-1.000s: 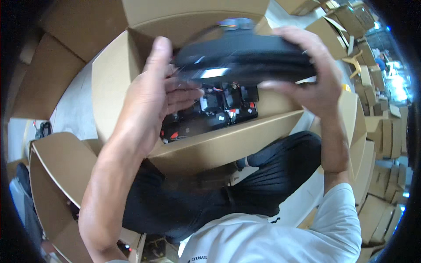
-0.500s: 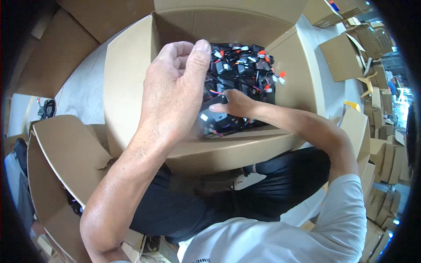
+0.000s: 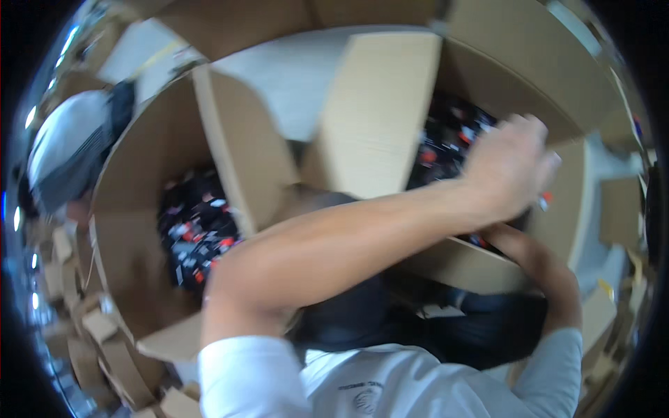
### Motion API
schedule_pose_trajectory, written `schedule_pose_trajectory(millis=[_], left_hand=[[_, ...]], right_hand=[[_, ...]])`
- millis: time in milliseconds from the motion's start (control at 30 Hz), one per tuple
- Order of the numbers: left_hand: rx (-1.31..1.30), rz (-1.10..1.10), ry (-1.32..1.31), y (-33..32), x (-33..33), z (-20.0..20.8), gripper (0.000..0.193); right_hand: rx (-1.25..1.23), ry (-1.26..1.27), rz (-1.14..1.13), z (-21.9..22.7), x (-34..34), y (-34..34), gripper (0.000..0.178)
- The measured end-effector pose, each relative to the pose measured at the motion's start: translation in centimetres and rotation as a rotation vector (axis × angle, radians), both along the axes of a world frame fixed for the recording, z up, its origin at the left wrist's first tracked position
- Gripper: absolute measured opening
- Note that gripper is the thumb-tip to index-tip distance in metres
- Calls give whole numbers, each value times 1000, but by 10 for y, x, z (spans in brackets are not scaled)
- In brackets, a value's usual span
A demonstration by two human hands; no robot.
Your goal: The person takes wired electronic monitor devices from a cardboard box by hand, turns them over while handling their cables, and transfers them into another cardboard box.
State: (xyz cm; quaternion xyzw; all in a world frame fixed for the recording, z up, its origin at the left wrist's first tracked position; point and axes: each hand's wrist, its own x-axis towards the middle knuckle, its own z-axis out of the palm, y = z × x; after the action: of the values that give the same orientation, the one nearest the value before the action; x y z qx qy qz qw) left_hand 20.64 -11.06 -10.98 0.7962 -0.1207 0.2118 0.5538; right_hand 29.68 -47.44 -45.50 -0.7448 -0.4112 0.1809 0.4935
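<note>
Left hand (image 3: 507, 171): blurred, held over carton (image 3: 456, 265) of black parts (image 3: 440, 143); opening, grip cannot be told | Right hand (image 3: 497, 237): largely hidden; opening, grip cannot be told

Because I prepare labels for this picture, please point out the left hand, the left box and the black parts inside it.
Left hand (image 3: 505, 168): head view, middle of the blurred hand.
Left box (image 3: 130, 240): head view, inner side wall.
Black parts (image 3: 197, 230): head view, near their visible middle.

Pale grey floor (image 3: 289, 73) shows, with bright lights (image 3: 31, 117) far left.
</note>
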Motion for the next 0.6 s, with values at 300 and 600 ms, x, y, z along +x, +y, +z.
schedule_pose_trajectory(millis=[300,600], left_hand=[[206,181,-156,24,-25,5,24],[307,30,-228,104,-111,93,21]], right_hand=[[-517,396,38,315,-98,193,33],[523,103,578,535,-289,300,54]])
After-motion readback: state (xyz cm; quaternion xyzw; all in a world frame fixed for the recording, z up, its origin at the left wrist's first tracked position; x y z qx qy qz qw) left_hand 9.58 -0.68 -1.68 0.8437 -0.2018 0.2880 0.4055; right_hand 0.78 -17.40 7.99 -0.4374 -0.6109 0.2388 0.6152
